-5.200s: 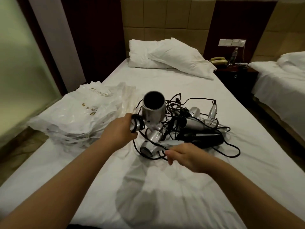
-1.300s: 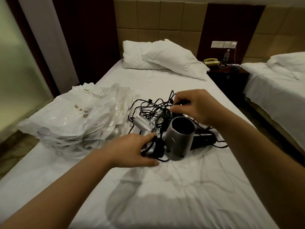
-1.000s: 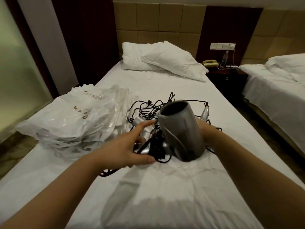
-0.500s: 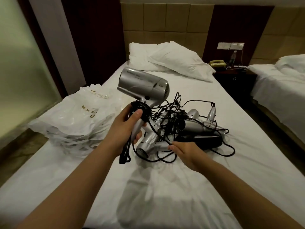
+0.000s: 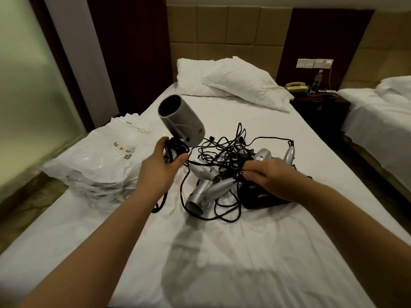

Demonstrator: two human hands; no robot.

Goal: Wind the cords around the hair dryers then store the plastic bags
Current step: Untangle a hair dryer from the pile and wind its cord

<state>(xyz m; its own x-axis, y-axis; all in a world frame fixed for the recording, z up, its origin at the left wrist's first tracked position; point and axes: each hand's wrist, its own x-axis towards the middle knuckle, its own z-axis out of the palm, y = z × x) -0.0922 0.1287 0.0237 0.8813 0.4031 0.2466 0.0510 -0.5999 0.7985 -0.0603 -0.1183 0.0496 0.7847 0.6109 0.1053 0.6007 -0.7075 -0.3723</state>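
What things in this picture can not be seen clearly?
- Head view: handle of the raised hair dryer, hidden by the left hand and wound cord.
- Black dryer, partly covered by the right hand.
- Print on the plastic bags, too small to read.
- Number of dryers in the tangled cords, unclear.

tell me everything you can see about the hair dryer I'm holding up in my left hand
The raised hair dryer is silver-grey with a matte, metallic-looking barrel, its dark round opening tilted up and toward the camera's left. Its handle points down into the left hand, which grips it with black cord bunched around it. A strand of cord hangs below the hand onto the bed. The dryer is lifted clear of the tangled pile, just right of the plastic bags.
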